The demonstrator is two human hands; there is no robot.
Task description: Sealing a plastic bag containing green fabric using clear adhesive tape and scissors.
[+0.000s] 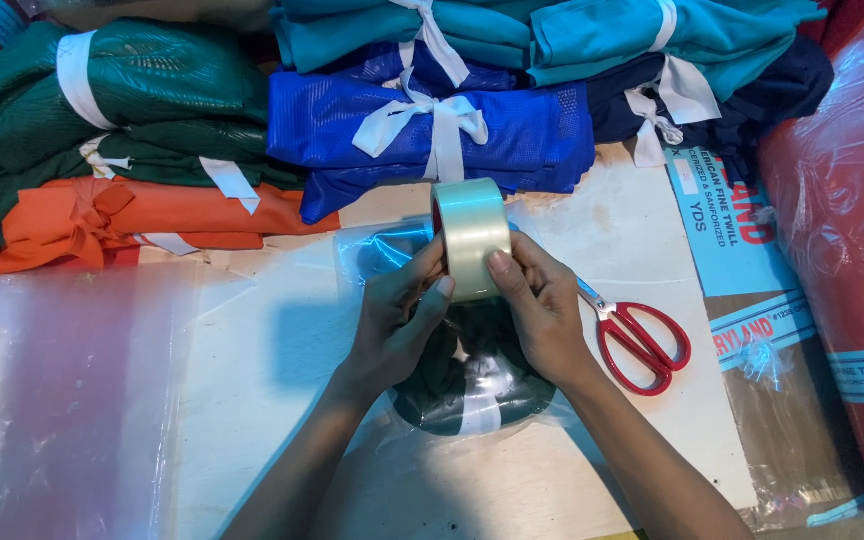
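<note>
Both my hands hold a roll of clear packing tape (pixel 471 236) upright above the middle of the table. My left hand (pixel 399 325) grips its lower left side, thumb on the tape's face. My right hand (pixel 542 305) grips the right side, thumb pressed on the outer band. Beneath my hands lies a dark green folded cloth bundle (pixel 472 385) tied with a white strip, inside a clear plastic bag (pixel 377 245).
Red-handled scissors (pixel 637 338) lie just right of my right hand. Tied cloth bundles are stacked along the back: green (pixel 122 95), orange (pixel 132 220), blue (pixel 432 125), teal (pixel 602 35). Clear plastic sheets (pixel 62 400) lie left. A red wrapped fabric roll (pixel 852 220) stands at the right.
</note>
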